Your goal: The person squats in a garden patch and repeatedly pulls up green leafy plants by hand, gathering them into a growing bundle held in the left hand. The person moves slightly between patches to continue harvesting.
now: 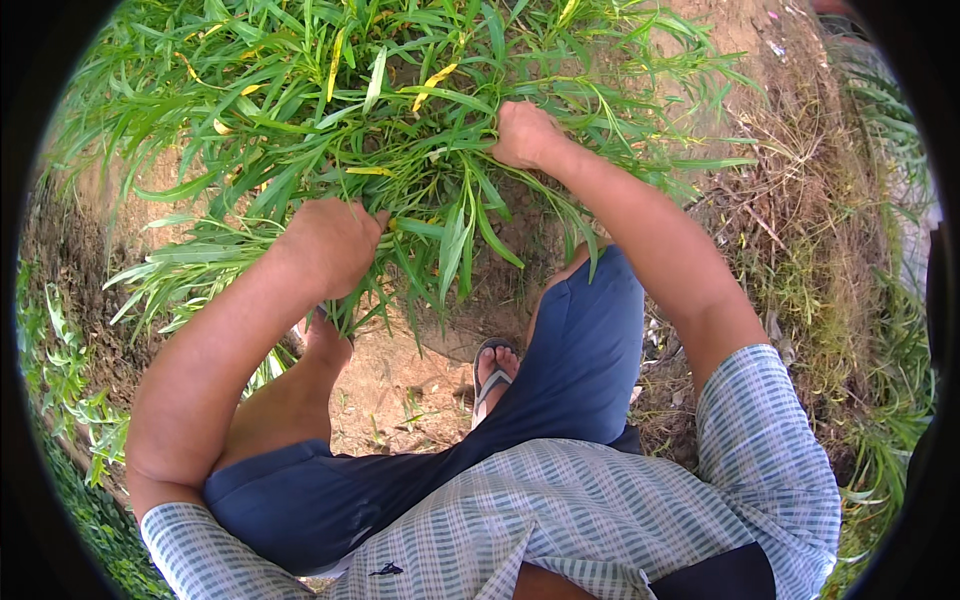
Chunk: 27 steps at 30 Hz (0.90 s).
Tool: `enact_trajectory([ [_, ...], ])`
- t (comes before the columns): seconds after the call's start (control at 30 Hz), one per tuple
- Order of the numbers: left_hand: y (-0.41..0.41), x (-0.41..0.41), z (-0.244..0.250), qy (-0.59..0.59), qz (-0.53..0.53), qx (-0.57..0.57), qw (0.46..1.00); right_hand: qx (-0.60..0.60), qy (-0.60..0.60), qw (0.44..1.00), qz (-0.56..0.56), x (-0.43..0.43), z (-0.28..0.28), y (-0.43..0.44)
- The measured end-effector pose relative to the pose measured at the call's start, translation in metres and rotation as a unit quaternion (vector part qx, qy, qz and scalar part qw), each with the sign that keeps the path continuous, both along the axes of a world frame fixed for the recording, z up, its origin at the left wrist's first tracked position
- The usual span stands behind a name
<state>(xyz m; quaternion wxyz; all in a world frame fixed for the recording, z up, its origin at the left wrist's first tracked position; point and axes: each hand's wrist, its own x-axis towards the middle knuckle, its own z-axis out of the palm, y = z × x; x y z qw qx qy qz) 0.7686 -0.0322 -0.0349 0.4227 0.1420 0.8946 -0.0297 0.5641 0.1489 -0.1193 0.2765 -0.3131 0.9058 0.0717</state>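
A dense patch of long-leaved green plants fills the upper part of the head view, with a few yellow leaves among the green. My left hand is closed around a bunch of cut or gathered leafy stems, whose leaves fan out to the left below the wrist. Higher up and to the right, my right hand has its fingers in among the stems of the patch, closed on some of them. The fingertips of this hand are hidden by leaves, so whether it holds any tool cannot be seen.
Bare brown soil lies between my feet, one of them in a flip-flop. Dry grass and plant litter cover the ground at the right. Other green plants grow along the left edge.
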Motion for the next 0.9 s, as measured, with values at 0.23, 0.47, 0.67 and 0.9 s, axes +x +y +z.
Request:
enact_trajectory([
  [0.23,-0.001,0.004,0.003,-0.012,0.019,0.027,0.999,0.034,-0.111,0.976,0.185,0.004,-0.033,-0.008],
  [0.47,0.000,0.008,0.011,-0.038,0.027,0.044,0.998,-0.065,-0.257,0.962,0.067,0.008,-0.060,0.005],
  [0.67,0.000,0.013,0.018,-0.018,0.061,0.102,0.993,-0.164,-0.190,0.950,0.183,0.005,-0.119,0.021],
  [0.9,0.003,0.018,0.021,-0.018,0.103,0.175,0.979,-0.328,-0.289,0.857,-0.273,0.028,-0.149,0.019],
])
